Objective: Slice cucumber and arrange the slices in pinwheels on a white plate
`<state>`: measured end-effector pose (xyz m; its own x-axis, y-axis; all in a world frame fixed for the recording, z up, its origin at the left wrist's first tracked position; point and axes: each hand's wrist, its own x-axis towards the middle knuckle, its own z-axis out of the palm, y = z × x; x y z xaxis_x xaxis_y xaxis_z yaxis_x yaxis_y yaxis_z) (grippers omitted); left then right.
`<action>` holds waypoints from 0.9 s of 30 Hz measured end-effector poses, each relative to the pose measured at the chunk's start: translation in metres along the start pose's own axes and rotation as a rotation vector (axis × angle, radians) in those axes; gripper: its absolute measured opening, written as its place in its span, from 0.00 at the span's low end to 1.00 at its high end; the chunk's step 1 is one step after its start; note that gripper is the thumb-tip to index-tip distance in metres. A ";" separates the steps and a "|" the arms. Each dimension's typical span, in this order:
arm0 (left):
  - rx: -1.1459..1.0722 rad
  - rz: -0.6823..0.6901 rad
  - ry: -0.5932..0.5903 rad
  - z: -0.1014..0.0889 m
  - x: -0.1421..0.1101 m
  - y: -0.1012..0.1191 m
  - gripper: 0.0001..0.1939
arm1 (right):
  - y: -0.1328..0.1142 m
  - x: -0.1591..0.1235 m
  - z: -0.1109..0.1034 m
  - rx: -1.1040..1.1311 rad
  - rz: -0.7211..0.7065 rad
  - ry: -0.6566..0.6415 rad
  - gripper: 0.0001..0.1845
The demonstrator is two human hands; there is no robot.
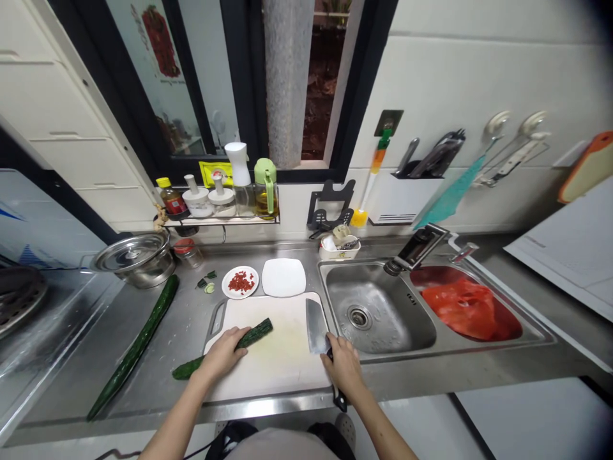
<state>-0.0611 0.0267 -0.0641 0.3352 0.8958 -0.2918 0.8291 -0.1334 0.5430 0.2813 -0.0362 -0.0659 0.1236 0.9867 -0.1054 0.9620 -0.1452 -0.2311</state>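
My left hand (224, 353) is wrapped over a cut cucumber (258, 332) that lies slantwise on the white cutting board (278, 370). One end of this cucumber shows past the fingers, and the other sticks out over the board's left edge. At the board's right side a broad kitchen knife (317, 326) lies flat, blade pointing away from me. My right hand (345, 364) is closed around its black handle, partly hiding it. A longer whole cucumber (138, 342) rests on the counter to the left.
Behind the board are a plate of chopped red pieces (241, 282) and a white plate (283, 278). Cucumber scraps (209, 288) lie near a lidded steel pot (138, 259). To the right is a sink (383, 306) with a faucet (419, 246) and a red bag (462, 306).
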 end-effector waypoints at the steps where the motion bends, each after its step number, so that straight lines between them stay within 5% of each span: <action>1: 0.011 -0.003 0.002 0.002 0.000 0.001 0.30 | 0.000 0.001 0.001 0.008 0.010 -0.001 0.26; 16: 0.014 0.016 0.020 0.012 -0.007 0.007 0.29 | 0.008 0.020 0.021 0.192 0.118 -0.011 0.26; 27: -0.001 0.099 -0.042 0.012 -0.012 0.006 0.29 | -0.005 0.027 -0.005 0.196 0.162 -0.078 0.18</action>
<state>-0.0544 0.0101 -0.0669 0.4342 0.8597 -0.2692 0.7904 -0.2201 0.5717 0.2812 -0.0082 -0.0627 0.2458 0.9420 -0.2285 0.8647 -0.3196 -0.3874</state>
